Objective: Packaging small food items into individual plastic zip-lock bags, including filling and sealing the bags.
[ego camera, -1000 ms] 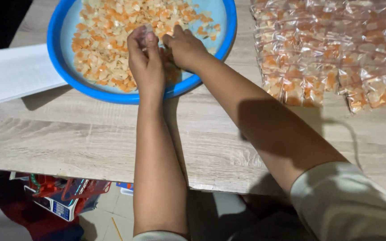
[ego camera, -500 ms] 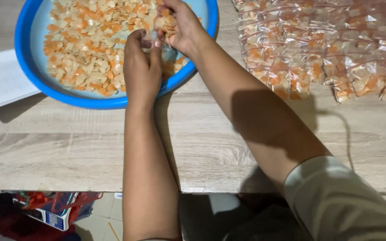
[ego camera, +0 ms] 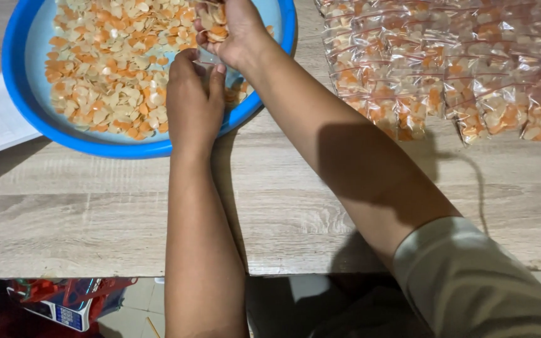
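Crackers (ego camera: pixel 114 69), orange and pale, fill our blue basin (ego camera: pixel 26 106). Our right hand (ego camera: pixel 233 28) has lifted since a second ago, fingers closed round a scoop of them; left hand (ego camera: pixel 194 103) pinches a small clear bag (ego camera: pixel 208 59) beneath.

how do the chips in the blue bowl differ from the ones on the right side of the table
The chips in the blue bowl lie loose in one open heap; those on the right are sealed in small clear bags laid in overlapping rows on the wooden table. The right hand holds bowl chips; no hand touches the bags. Both are the same pale and orange pieces.
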